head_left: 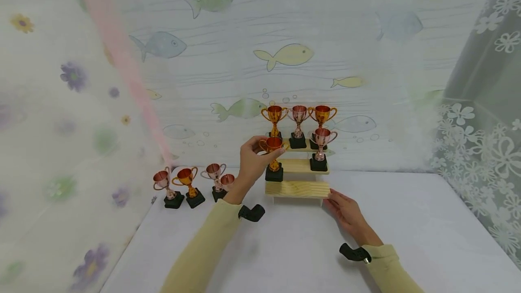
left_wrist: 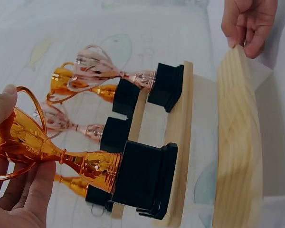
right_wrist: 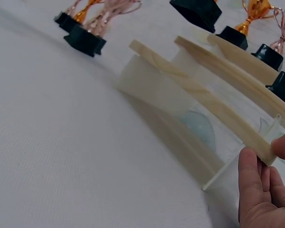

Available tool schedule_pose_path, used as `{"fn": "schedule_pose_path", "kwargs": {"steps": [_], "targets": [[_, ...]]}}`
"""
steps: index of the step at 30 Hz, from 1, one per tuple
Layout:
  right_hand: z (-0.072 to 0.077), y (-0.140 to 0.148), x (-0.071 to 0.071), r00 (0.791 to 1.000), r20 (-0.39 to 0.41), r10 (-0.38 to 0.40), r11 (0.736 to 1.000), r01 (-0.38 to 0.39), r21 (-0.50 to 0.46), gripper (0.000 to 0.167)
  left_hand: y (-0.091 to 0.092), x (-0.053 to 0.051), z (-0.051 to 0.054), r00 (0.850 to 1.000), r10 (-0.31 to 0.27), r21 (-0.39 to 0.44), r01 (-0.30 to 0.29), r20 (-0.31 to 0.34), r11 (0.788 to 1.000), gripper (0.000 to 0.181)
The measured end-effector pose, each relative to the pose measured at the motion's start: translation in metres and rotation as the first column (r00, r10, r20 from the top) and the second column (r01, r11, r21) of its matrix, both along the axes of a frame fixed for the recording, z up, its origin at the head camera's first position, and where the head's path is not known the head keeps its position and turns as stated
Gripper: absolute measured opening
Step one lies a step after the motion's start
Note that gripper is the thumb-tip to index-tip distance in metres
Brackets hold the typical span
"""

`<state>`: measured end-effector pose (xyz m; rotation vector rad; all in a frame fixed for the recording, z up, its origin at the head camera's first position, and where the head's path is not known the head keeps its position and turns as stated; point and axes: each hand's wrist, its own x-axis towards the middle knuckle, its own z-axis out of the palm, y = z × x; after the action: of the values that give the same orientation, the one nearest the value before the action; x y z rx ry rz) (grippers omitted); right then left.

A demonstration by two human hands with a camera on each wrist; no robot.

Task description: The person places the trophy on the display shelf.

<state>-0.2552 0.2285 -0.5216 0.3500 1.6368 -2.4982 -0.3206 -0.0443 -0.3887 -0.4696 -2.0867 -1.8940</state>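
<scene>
My left hand grips a gold trophy cup by its bowl. The cup's black base is at the left end of the middle step of a three-step wooden stand; whether it touches the wood I cannot tell. At the right end of that step stands a rose-gold trophy. The top step bears a rose-gold trophy between two gold ones. With thumb and fingers, my right hand pinches the right end of the lowest step.
Several more trophies stand on the white table at the left: a rose-gold one, a gold one and rose-gold ones partly behind my left arm. A fish-patterned curtain hangs behind the stand.
</scene>
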Motion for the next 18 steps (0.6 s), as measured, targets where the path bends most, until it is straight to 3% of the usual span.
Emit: {"fn": "schedule_pose_path", "kwargs": {"steps": [8,18], "targets": [[0.001,0.0,-0.002,0.999,0.034,-0.008,1.0,0.008,0.006,0.06,0.036,-0.023,0.001,0.999,-0.027,-0.047,0.028,0.023,0.998,0.047],[-0.003,0.0,-0.003,0.999,0.038,-0.002,1.0,0.003,-0.027,0.058,0.058,-0.035,-0.003,0.999,0.028,-0.117,-0.026,0.021,0.993,0.048]]}}
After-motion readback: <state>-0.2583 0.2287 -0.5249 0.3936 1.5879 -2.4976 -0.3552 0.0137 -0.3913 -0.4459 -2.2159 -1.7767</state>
